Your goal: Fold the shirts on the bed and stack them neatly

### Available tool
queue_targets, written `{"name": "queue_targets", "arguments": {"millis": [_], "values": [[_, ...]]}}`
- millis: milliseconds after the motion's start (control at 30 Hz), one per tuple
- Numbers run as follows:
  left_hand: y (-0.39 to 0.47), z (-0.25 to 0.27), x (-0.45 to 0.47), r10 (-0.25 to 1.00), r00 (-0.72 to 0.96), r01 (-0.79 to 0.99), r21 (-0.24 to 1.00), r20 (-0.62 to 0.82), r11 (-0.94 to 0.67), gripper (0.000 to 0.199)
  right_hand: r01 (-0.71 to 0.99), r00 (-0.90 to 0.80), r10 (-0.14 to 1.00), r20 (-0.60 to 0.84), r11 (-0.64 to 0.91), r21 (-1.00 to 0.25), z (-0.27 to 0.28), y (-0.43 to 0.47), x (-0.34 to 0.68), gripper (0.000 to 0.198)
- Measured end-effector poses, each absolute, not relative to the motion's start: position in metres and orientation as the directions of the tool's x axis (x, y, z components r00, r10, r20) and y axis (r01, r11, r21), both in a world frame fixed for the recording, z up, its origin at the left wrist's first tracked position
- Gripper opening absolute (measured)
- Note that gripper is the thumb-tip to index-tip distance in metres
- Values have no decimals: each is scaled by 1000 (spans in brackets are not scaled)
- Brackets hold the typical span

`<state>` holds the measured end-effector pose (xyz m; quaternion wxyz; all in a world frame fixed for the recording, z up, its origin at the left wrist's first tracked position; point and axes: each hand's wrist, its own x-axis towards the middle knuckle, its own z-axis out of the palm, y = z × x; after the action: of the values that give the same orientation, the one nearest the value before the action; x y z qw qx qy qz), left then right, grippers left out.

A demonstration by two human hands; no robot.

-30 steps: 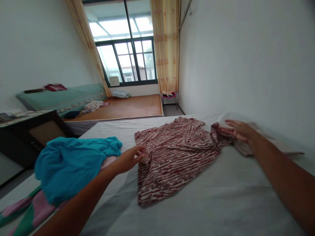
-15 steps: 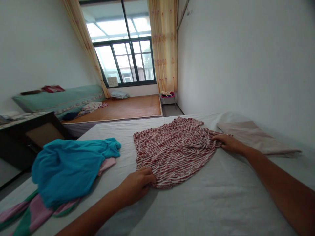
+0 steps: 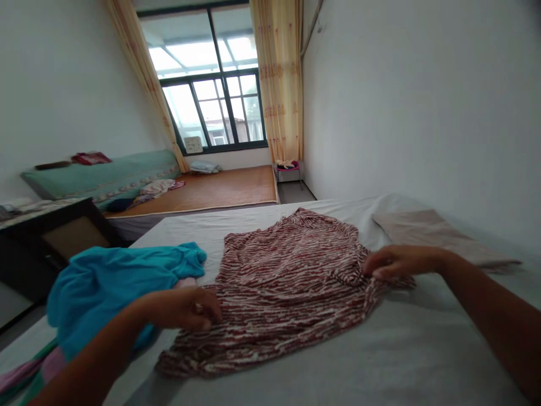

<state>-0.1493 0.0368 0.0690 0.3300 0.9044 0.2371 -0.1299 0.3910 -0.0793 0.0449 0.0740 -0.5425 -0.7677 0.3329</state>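
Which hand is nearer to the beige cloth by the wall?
Right. The right hand is close to the beige cloth, at its near left; the left hand is farther away, by the left edge of the striped garment.

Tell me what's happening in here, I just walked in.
A person has both arms out over a striped top, which lies spread but rumpled on a white bed. The left grip is over its left edge, and the right grip is at its bunched right side; whether either is pinching cloth is hard to tell. A blue garment lies to the left, a beige cloth to the right.
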Motion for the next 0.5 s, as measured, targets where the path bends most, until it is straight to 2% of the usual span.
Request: {"name": "queue_targets", "arguments": {"millis": [67,133,267,367,500], "values": [[61,67,-142,498,824,557,553,-271,-620,34,766,-337,916,-216,133,-629,51,-62,395,43],[95,58,-135,651,748,613,509,-128,-604,39,786,-209,968,-139,82,-612,51,-35,406,52],[166,25,-122,832,549,743,408,81,-530,47,900,-90,995,45,101,-425,33,30,428,53],[201,2,-112,896,414,821,359,163,-445,46,964,20,998,66,-2,-266,10,71,434,51],[219,-19,-97,895,418,806,390,158,-445,29,974,119,989,87,-100,-202,-19,106,430,53]]}}
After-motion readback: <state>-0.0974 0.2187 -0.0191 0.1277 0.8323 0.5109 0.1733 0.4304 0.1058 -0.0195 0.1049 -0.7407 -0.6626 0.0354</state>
